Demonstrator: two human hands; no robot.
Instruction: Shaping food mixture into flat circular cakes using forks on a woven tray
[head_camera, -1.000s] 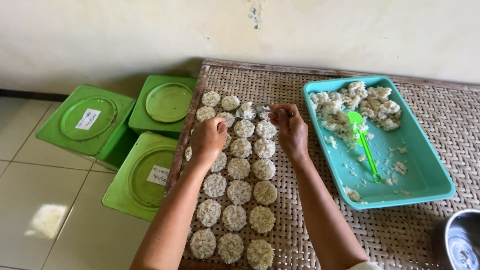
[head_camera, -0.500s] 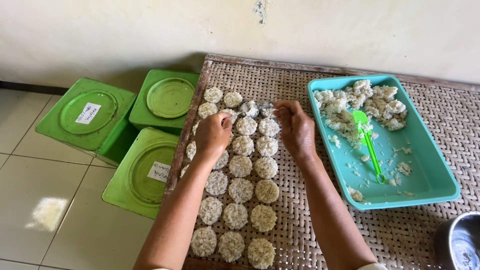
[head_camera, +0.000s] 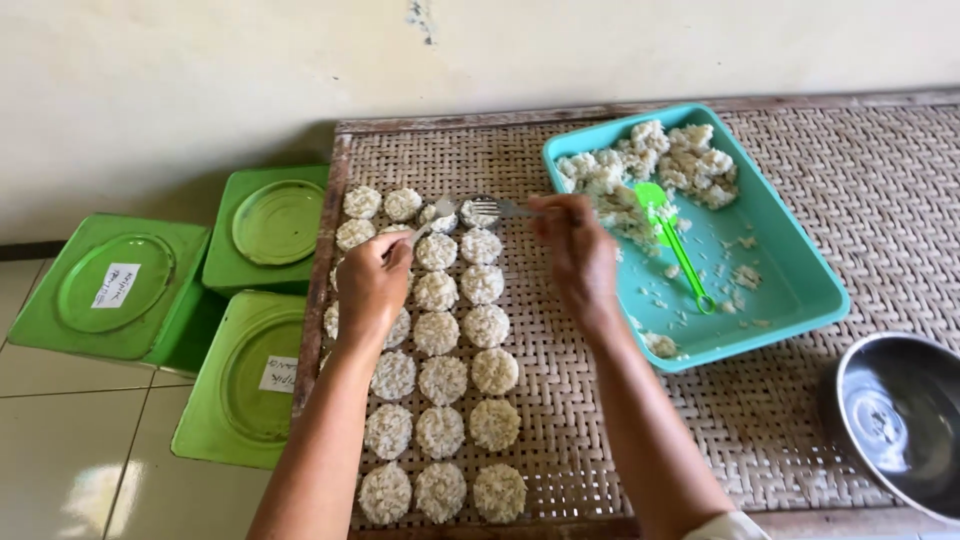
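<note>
Fingers of the right hand (head_camera: 578, 255) pinch a fork (head_camera: 497, 209) lying level, handle toward 3 o'clock, tines toward 9 o'clock, over the top rice cakes (head_camera: 438, 352). Left hand (head_camera: 372, 285) grips a spoon (head_camera: 432, 220) pointing toward 1 o'clock. Since half a second ago, both hands have pulled slightly apart, and the green tray (head_camera: 790, 300) sits unchanged at 3 o'clock.

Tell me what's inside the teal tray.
The teal tray holds a heap of white sticky rice at its far end, a green spoon and scattered crumbs. The right hand covers part of its near-left rim.
</note>
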